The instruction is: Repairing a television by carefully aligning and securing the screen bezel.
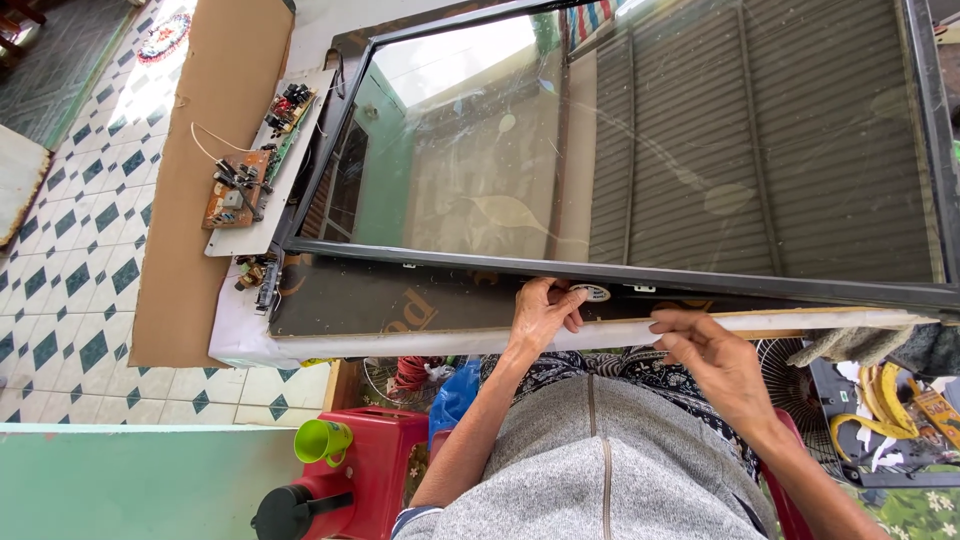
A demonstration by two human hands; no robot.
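Over at the workbench, a person has a big flat screen panel [650, 140] propped up at an angle, glass side reflecting the shutters and wall so you can barely see the panel itself. Its black frame [620, 268] hangs just above the person's hands, near edge lifted off the white table edge [400, 343], I guess so there's room to get underneath. Left hand [540, 315] has its fingers curled over the table lip right below the frame, not really clamped on anything, more resting or feeling along. Right hand [700, 350] lies flatter, fingers loosely stretched along that same white edge, holding nothing I can make out. Circuit boards [250, 170] are laid out on a white sheet at the far end. A green cup [322, 441] sits on a red stool [380, 460] off to the side.
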